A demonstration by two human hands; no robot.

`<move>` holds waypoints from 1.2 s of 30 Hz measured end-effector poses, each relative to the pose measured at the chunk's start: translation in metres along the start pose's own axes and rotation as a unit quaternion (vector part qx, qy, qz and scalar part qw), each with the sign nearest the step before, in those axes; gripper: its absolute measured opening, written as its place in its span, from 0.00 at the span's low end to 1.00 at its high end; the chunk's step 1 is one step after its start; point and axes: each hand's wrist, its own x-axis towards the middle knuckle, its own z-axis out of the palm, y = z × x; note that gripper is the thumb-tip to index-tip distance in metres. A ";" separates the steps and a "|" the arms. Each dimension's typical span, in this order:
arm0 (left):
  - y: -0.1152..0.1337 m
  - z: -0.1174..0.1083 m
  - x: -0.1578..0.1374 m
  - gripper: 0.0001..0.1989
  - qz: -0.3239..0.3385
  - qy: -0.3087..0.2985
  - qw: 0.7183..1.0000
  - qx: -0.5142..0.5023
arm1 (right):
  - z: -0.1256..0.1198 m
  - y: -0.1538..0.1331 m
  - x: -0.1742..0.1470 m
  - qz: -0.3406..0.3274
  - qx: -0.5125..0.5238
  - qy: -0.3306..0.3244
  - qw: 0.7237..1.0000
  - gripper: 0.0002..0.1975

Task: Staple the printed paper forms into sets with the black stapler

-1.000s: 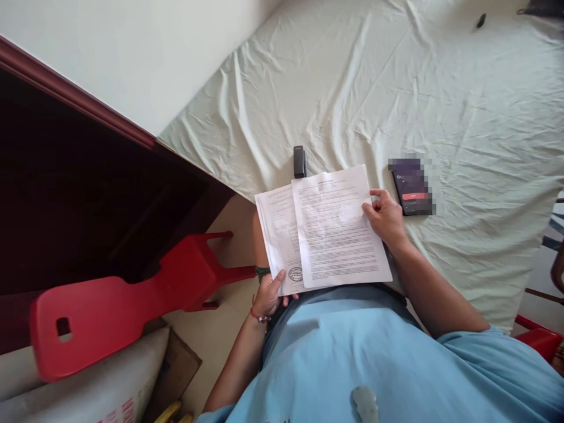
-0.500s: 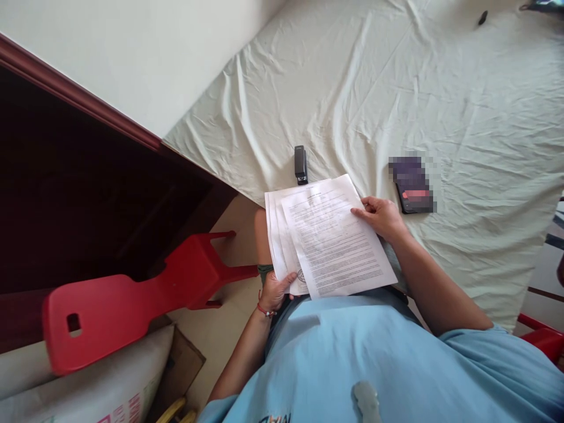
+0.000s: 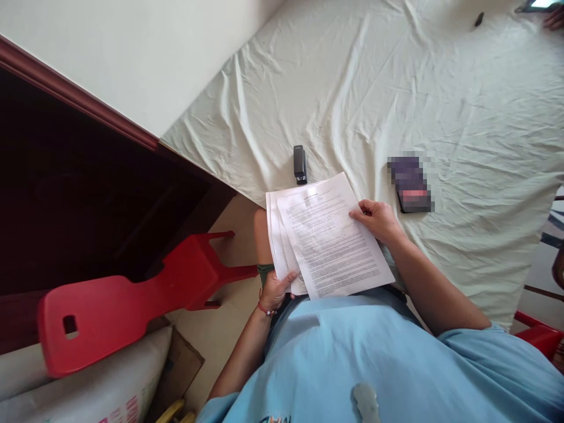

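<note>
My left hand (image 3: 277,289) grips the lower left edge of several printed sheets (image 3: 282,235), thumb on top and fingers underneath. A top sheet (image 3: 332,247) covered in lines of print lies skewed over the others, and my right hand (image 3: 379,220) pinches its right edge between thumb and fingers. Part of a round stamp shows beside my left thumb, mostly covered by the top sheet. Just beyond the papers a black stapler (image 3: 299,164) rests on the pale cloth (image 3: 308,106).
A phone (image 3: 412,185) with a blurred screen lies right of my right hand. At the far right corner are a small black object (image 3: 479,19) and another person's hand (image 3: 554,19) by a device. A red plastic chair (image 3: 101,311) stands at left, near white sacks (image 3: 101,376).
The top sheet has shifted slightly left over the stack with my right hand, covering more of the stamp. Another person's hand has appeared at the upper right edge.
</note>
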 end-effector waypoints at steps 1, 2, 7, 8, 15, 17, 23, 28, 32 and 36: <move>0.001 0.000 0.000 0.31 0.002 -0.001 1.000 -0.007 | 0.000 -0.001 0.000 -0.003 -0.011 0.001 1.000 0.10; 0.001 0.001 0.000 0.32 0.003 -0.003 1.000 -0.014 | -0.001 -0.001 0.000 -0.006 -0.021 0.007 1.000 0.10; 0.007 0.001 -0.001 0.35 -0.004 -0.021 1.000 -0.017 | -0.001 0.000 0.000 0.003 -0.040 0.072 0.997 0.13; 0.007 0.001 0.000 0.35 -0.003 -0.020 1.000 -0.015 | -0.001 0.002 0.001 0.008 -0.032 0.083 0.996 0.13; 0.006 0.000 0.000 0.34 0.003 -0.016 1.000 -0.018 | -0.002 0.015 0.008 0.010 0.026 0.094 0.995 0.10; 0.005 -0.002 -0.001 0.33 0.003 -0.021 1.000 -0.017 | -0.003 0.015 0.007 0.016 0.050 0.089 0.995 0.10; 0.007 -0.004 -0.003 0.31 0.002 -0.022 0.999 -0.027 | -0.004 0.015 0.005 0.048 0.159 0.106 0.980 0.08; 0.005 -0.006 -0.003 0.30 0.005 -0.028 0.999 -0.025 | -0.002 0.017 0.005 0.041 0.173 0.110 0.978 0.08; 0.003 -0.007 -0.002 0.29 0.012 -0.041 0.999 -0.029 | -0.002 0.016 0.005 0.043 0.175 0.104 0.978 0.08; 0.004 -0.007 -0.002 0.26 0.000 -0.045 0.999 -0.030 | -0.003 0.014 0.004 0.029 0.149 0.078 0.985 0.08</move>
